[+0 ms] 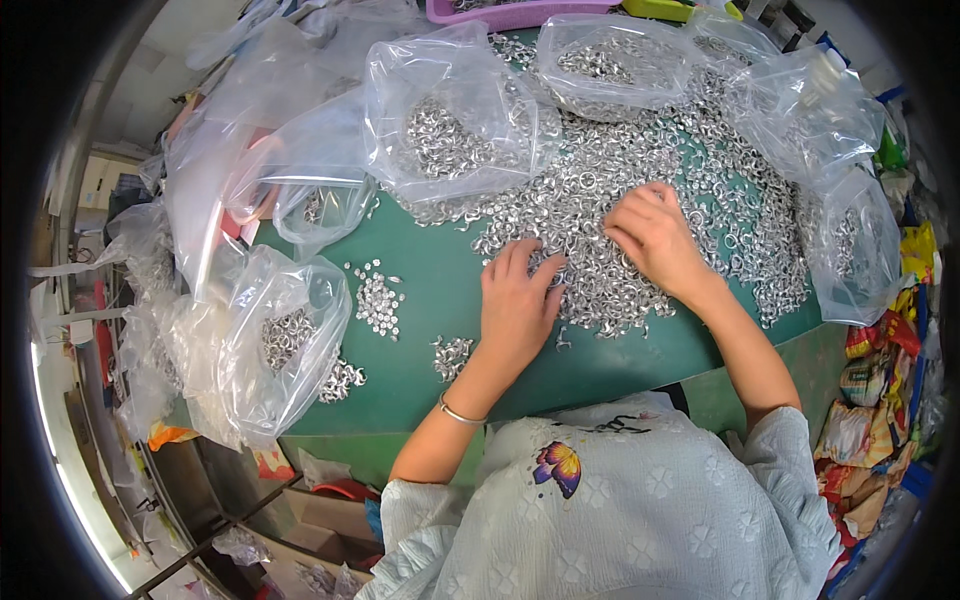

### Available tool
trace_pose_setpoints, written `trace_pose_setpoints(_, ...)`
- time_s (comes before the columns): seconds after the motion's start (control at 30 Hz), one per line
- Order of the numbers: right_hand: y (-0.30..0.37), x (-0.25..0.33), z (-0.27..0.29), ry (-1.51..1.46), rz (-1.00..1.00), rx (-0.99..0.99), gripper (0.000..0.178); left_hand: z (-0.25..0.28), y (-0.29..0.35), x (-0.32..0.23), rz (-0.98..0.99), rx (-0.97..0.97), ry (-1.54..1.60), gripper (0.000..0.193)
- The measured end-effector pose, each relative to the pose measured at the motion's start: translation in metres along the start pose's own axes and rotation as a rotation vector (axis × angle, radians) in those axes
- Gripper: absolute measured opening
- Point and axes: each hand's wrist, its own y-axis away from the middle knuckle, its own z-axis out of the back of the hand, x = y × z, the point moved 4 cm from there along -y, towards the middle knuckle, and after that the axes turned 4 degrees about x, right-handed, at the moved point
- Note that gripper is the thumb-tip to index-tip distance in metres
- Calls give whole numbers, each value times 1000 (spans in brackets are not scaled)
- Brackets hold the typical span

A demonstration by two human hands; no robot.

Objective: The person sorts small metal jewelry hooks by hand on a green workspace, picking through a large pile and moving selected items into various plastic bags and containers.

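A broad heap of small, shiny, silver-coloured metal pieces (590, 180), many of them ring-shaped, covers the middle of a green tabletop (420, 260). At the heap's near left edge is my left hand (512, 308), its fingers bent but apart, touching the pieces. My right hand (655, 240) reaches over the heap from the right, fingers curled and drawn together; whatever is between them is hidden. Left of my left hand lie a small cluster of metal pieces (452, 358) and a separate group of small round silver pieces (378, 302).
Clear plastic bags of metal pieces ring the heap: one behind it (445, 130), one at the far side (610, 65), one on the right (850, 250), one at the near left (285, 340). A purple tray (520, 14) sits at the far edge. Colourful packets (860, 400) fill the right side.
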Motion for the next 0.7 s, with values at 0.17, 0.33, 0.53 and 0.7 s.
trace_pose_setpoints(0.17,13,-22,25,48,-203,-109,9,4,1,8,87,-91,-3,34)
trace_pose_setpoints(0.33,6,3,24,-70,-77,-69,31,1,-8,24,126,-184,-73,29)
trace_pose_setpoints(0.53,15,7,-7,37,64,124,39,10,-9,34,156,-197,-103,22)
trace_pose_setpoints(0.7,18,-6,2,24,-28,16,31,18,-3,39,187,-212,-136,29)
